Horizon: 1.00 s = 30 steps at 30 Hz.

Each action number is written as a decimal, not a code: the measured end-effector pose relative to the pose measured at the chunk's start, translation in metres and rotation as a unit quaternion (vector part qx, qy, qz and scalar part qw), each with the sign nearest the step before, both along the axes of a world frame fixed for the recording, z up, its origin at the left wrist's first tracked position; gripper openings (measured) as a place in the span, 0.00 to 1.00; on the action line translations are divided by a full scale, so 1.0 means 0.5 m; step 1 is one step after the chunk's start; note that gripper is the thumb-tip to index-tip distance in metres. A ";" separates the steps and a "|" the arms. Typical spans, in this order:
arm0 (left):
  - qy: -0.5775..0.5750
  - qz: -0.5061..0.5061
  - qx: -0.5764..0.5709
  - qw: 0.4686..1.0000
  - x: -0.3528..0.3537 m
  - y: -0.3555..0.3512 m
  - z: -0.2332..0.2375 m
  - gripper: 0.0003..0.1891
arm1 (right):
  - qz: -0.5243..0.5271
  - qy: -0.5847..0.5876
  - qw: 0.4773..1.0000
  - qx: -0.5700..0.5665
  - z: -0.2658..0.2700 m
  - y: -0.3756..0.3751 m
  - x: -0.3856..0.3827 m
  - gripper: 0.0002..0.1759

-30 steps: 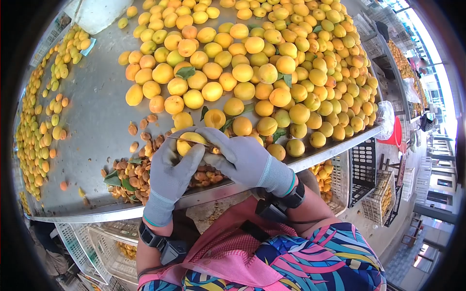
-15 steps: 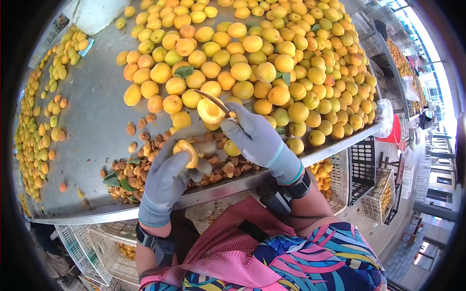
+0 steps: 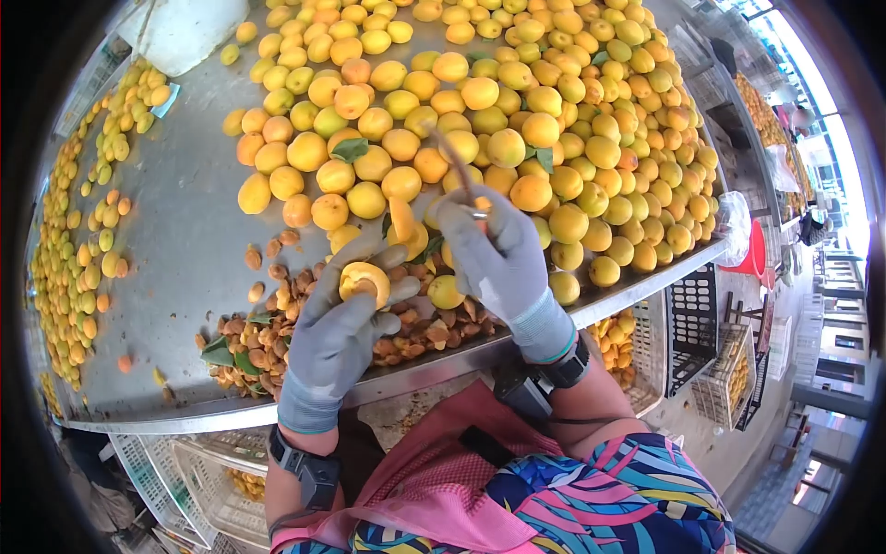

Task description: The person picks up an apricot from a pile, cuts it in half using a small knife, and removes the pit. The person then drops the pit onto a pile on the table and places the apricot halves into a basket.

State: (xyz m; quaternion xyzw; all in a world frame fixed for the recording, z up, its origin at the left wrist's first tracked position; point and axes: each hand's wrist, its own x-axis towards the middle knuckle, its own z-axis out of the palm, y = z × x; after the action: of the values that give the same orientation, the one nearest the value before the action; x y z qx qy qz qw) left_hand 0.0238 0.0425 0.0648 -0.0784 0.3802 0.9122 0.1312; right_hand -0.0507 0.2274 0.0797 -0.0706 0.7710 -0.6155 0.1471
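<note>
My left hand [image 3: 334,332], in a grey glove, has its fingers curled round a cut apricot half [image 3: 365,281] with its hollow facing up. Just beyond those fingertips another apricot half [image 3: 401,220] shows edge-on, apart from the knife. My right hand [image 3: 498,254], gloved too, grips a small knife [image 3: 454,159] whose blade points up and away, blurred by motion. Beneath and beside my left hand lies a heap of brown apricot pits [image 3: 277,323] with some green leaves. Whole apricots [image 3: 517,148] cover the metal table [image 3: 189,212] ahead of both hands.
More apricots [image 3: 69,249] line the table's left side. A white container [image 3: 189,32] stands at the far left. Below the near edge are plastic crates [image 3: 208,471] holding cut fruit; a black crate [image 3: 692,309] and a red bucket [image 3: 752,249] are at the right.
My right hand has moved slightly down and right, and its knife has swung away from the apricot half. That half now shows edge-on, nearer my left hand, which has shifted slightly right.
</note>
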 end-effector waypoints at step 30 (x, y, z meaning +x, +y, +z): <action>0.057 0.052 -0.323 0.943 0.007 0.125 -0.024 0.16 | -0.184 0.214 0.918 -0.278 0.010 -0.053 0.067 0.21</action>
State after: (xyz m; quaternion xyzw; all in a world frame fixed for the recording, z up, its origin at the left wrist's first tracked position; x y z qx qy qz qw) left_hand 0.0272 0.1049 0.0528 -0.0841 0.6564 0.7492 0.0295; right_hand -0.0170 0.2009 0.0845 -0.0950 0.5812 -0.7917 -0.1627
